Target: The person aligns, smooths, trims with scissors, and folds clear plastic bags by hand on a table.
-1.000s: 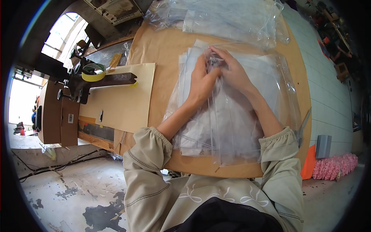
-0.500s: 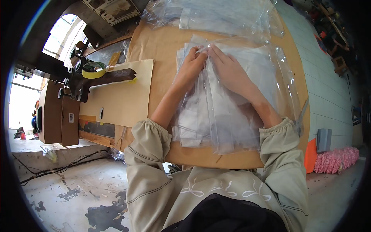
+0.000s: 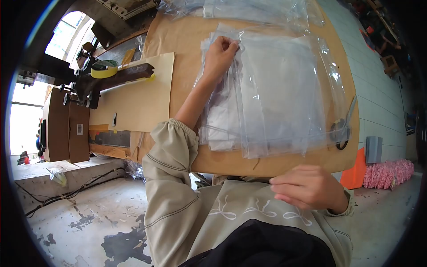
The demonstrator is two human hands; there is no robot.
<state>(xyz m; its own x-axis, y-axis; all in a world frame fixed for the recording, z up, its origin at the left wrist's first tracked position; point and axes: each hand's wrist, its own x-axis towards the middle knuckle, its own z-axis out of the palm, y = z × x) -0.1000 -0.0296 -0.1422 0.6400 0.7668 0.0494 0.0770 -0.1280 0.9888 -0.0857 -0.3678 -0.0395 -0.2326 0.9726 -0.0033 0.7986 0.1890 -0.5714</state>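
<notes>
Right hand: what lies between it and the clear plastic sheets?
In the head view, only a strip of brown tabletop shows between the right hand and the nearest clear plastic sheets.

**Operator Apparel: Visible Features**

The top (image 3: pixel 202 216) is a pale khaki garment of matte fabric. Its left sleeve (image 3: pixel 171 178), left of centre, is full-cut, with curved lines of dark stitching (image 3: pixel 172 213), and ends in a gathered cuff (image 3: pixel 182 129) with a ruffled edge. The right sleeve (image 3: pixel 340 224), at lower right, matches in colour. Three white bow motifs (image 3: pixel 229 216) form a row across the front. A black cloth (image 3: pixel 258 247) covers the bottom centre. The left hand (image 3: pixel 219 55) and right hand (image 3: pixel 307 187) are bare.
</notes>
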